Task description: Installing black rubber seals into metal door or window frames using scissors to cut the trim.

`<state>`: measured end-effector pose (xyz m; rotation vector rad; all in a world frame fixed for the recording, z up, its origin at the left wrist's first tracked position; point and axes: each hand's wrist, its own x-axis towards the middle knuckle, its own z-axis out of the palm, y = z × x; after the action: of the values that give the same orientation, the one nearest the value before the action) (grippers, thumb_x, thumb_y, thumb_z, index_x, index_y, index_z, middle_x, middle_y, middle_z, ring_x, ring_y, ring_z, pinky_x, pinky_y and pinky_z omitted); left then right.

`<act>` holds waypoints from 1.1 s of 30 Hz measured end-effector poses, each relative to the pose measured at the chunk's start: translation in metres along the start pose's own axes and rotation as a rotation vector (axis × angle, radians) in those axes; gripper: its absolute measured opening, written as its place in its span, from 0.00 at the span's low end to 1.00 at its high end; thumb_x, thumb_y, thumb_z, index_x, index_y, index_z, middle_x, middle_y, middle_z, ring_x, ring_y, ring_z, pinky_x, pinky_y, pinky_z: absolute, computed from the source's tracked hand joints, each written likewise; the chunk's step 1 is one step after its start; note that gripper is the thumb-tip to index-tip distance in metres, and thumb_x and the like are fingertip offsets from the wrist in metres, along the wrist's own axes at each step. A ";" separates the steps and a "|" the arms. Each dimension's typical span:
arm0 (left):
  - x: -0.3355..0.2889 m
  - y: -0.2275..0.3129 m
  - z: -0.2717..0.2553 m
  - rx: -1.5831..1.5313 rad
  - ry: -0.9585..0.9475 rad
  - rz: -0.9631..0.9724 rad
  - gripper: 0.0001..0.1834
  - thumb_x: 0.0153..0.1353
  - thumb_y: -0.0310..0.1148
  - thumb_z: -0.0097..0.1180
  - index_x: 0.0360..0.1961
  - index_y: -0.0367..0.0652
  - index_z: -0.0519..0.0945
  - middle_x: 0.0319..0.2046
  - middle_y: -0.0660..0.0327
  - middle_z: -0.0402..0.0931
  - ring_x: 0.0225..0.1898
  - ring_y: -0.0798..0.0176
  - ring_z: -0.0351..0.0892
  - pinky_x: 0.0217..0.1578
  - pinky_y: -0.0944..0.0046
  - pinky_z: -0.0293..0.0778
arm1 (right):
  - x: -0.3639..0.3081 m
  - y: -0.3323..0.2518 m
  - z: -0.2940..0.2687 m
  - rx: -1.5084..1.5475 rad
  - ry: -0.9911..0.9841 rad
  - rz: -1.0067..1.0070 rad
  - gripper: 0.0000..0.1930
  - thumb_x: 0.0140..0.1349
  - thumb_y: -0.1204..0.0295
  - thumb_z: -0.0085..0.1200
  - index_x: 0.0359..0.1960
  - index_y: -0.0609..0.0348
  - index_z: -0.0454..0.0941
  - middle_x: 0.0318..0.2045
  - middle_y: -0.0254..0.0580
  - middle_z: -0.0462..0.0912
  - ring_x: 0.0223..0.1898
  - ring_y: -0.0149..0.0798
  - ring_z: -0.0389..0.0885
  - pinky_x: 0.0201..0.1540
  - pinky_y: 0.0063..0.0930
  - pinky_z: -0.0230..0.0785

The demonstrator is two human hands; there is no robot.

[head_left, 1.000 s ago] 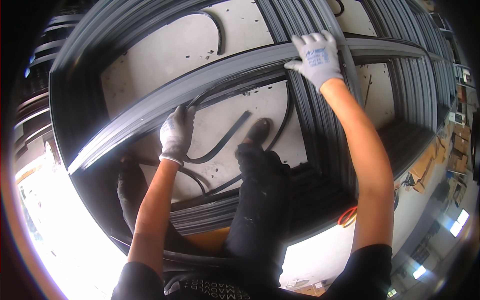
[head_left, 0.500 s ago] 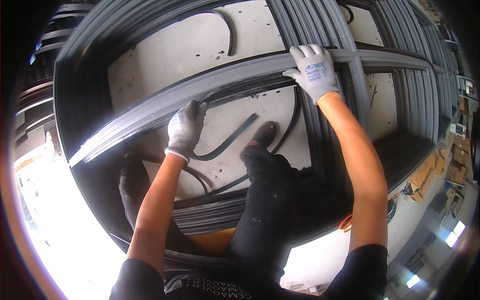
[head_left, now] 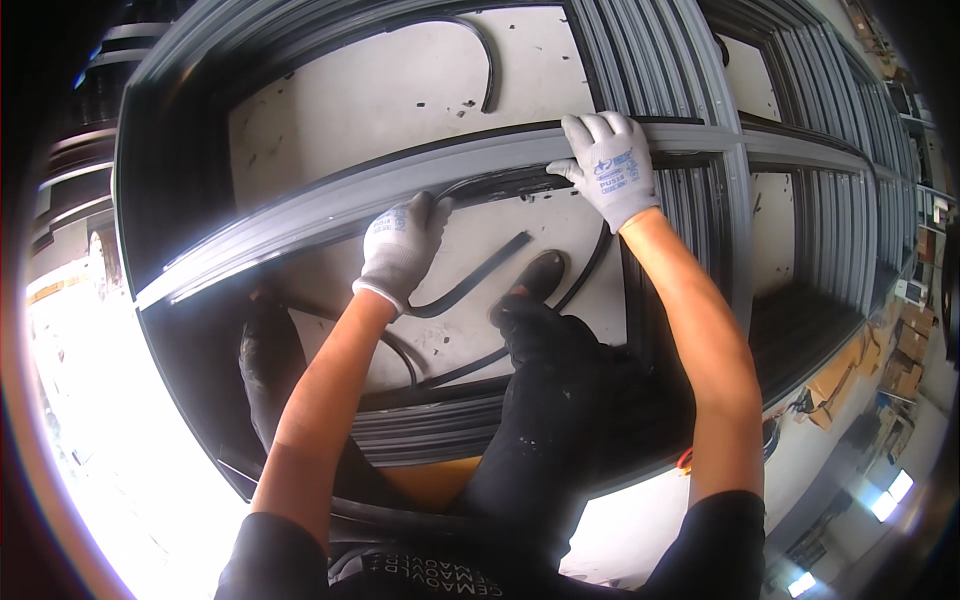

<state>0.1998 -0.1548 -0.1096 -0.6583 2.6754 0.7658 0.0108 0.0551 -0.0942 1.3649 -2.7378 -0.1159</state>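
Observation:
My left hand [head_left: 398, 245], in a pale grey glove, is closed with thumb and fingers pinching a black rubber sealing strip [head_left: 490, 184]. The strip runs from it along the near side of a long grey frame bar [head_left: 350, 185] toward my right hand. My right hand [head_left: 612, 172], gloved alike, is curled over that bar, fingertips on its far side. Its thumb sticks out to the left, close to the strip. The fingers of my left hand partly hide the strip's near end.
Stacked grey frames [head_left: 660, 60] surround me, with crossbars meeting right of my right hand. Loose black strips [head_left: 475, 278] curl on the pale floor beside my shoe [head_left: 543, 275]; another strip [head_left: 490, 65] lies beyond the bar. Cardboard boxes [head_left: 905, 345] stand far right.
My right hand has slid left along the bar, away from the crossbar joint. My left hand has shifted slightly right, so the hands are closer. The whole view has also shifted a little.

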 end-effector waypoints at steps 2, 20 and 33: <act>0.001 0.000 -0.001 -0.042 -0.027 -0.005 0.22 0.73 0.50 0.44 0.41 0.42 0.80 0.32 0.48 0.83 0.38 0.41 0.82 0.41 0.47 0.75 | 0.001 -0.006 0.002 -0.042 -0.030 0.029 0.34 0.51 0.44 0.64 0.56 0.51 0.77 0.49 0.35 0.80 0.54 0.40 0.73 0.57 0.37 0.66; -0.001 0.002 0.003 -0.013 0.076 0.036 0.23 0.72 0.50 0.46 0.38 0.38 0.79 0.28 0.42 0.80 0.35 0.35 0.79 0.36 0.45 0.73 | 0.015 -0.028 0.028 0.034 0.287 -0.260 0.34 0.54 0.43 0.58 0.54 0.55 0.75 0.46 0.37 0.81 0.49 0.38 0.80 0.61 0.45 0.67; 0.000 -0.004 0.007 -0.009 0.047 0.027 0.19 0.72 0.46 0.48 0.36 0.40 0.77 0.26 0.48 0.80 0.32 0.38 0.79 0.33 0.46 0.72 | -0.045 0.157 0.020 -0.303 0.045 -0.059 0.39 0.49 0.34 0.53 0.55 0.49 0.76 0.48 0.30 0.83 0.54 0.34 0.79 0.70 0.41 0.55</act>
<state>0.2027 -0.1536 -0.1170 -0.6515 2.7301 0.7788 -0.0894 0.1860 -0.0998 1.3431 -2.5131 -0.4759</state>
